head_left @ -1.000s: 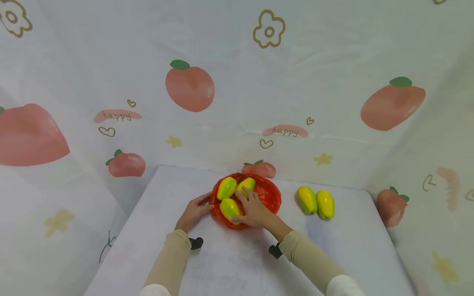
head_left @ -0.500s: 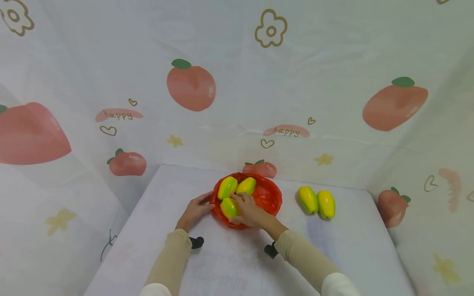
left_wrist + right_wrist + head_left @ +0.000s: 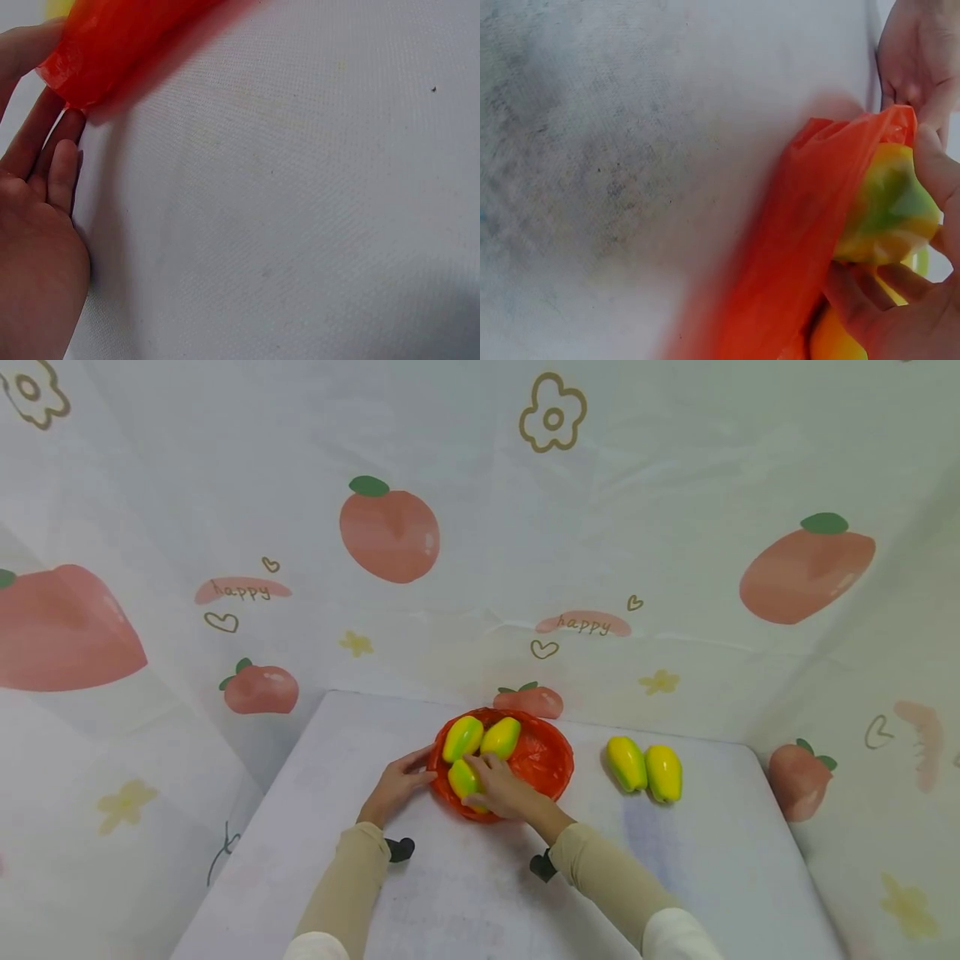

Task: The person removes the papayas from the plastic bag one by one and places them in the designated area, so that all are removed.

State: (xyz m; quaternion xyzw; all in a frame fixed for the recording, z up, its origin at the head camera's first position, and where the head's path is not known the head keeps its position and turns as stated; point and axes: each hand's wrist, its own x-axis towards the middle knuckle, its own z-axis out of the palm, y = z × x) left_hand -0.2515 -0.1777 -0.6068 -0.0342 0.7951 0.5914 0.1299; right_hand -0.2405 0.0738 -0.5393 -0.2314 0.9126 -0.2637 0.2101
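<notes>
A round red basket [image 3: 558,764], its surface like crinkled plastic, holds three yellow-green papayas. Two lie at the back, the left one [image 3: 462,739] and the right one [image 3: 501,738]. My right hand [image 3: 512,789] grips the front papaya [image 3: 462,779] from its right side. In the right wrist view, thumb and fingers lie around that papaya [image 3: 892,202], inside the red plastic wall [image 3: 787,232]. On the basket's left, my left hand [image 3: 393,787] holds the rim. The left wrist view has its thumb over the red edge [image 3: 112,52] and its other fingers below.
Two more papayas lie side by side on the white table [image 3: 450,893], right of the basket: one on the left [image 3: 627,764], one on the right [image 3: 663,773]. A patterned cloth wall [image 3: 465,627] rises behind the table and at both sides.
My right hand has drawn slightly left and its fingers have come off the back right papaya, closing on the front one. The left hand stays at the rim.
</notes>
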